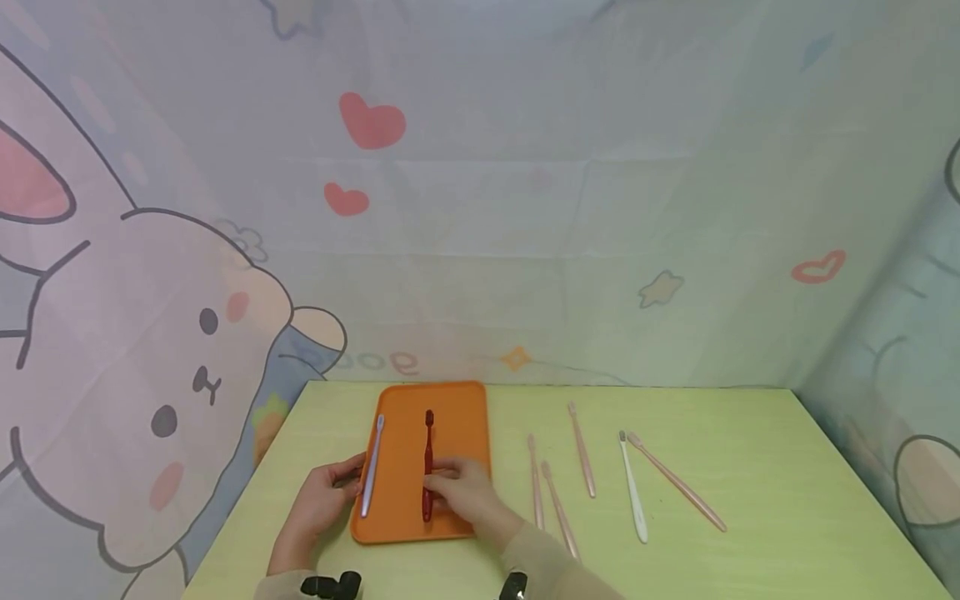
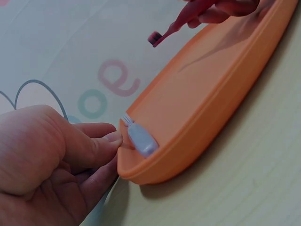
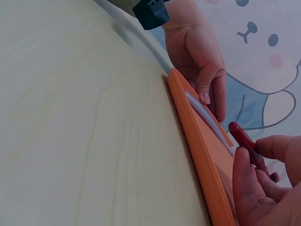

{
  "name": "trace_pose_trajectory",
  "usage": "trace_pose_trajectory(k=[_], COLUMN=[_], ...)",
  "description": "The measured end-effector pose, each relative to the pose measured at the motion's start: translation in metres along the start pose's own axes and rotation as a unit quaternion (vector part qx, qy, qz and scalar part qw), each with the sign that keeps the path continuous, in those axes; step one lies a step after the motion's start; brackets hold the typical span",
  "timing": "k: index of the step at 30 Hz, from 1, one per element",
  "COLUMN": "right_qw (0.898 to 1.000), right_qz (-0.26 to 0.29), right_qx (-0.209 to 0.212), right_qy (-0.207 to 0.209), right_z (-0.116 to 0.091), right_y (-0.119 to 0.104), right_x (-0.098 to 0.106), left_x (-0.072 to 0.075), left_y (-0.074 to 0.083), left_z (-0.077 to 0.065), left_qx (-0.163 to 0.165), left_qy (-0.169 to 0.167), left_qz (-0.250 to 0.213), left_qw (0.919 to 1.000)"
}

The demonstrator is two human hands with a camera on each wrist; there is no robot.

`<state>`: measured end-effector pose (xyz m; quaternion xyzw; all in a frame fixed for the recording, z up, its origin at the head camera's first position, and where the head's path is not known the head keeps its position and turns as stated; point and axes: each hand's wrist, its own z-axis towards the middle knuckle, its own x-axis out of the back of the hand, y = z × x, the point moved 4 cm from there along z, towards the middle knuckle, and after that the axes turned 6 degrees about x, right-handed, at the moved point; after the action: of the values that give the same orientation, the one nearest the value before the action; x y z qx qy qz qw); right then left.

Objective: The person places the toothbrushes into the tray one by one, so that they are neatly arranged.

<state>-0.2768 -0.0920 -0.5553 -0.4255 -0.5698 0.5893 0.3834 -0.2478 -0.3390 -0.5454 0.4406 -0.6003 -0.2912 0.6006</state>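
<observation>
A dark red toothbrush [image 1: 429, 454] is pinched between the thumb and fingers of my right hand [image 1: 468, 493], bristle end pointing away, over the orange tray [image 1: 405, 400]. In the left wrist view the red toothbrush [image 2: 186, 19] shows raised above the tray floor, its shadow below it. My left hand [image 1: 324, 500] holds the tray's left rim, thumb on the rim and fingers along the outside in the right wrist view. Along that side of the tray lies a lavender toothbrush [image 1: 372, 467], right beside the left thumb.
Right of the tray, several pink toothbrushes [image 1: 582, 450] lie spread on the light green table [image 1: 787, 483]. A white toothbrush [image 1: 633, 487] lies among them, its head close to that of a pink one [image 1: 678, 482]. A printed cloth backdrop [image 1: 525, 208] hangs behind the table.
</observation>
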Motion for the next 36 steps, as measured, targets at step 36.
trace_pose_trajectory(k=[36], right_qw=[0.998], right_qz=[-0.066], right_qx=[-0.004], right_qy=[0.003], right_z=[0.004], right_y=[-0.006], right_x=[-0.03], left_x=[0.0], left_y=[-0.002], left_z=[-0.004], left_qx=[0.009], left_qy=[0.009], left_qz=[0.013], left_qw=[0.9998])
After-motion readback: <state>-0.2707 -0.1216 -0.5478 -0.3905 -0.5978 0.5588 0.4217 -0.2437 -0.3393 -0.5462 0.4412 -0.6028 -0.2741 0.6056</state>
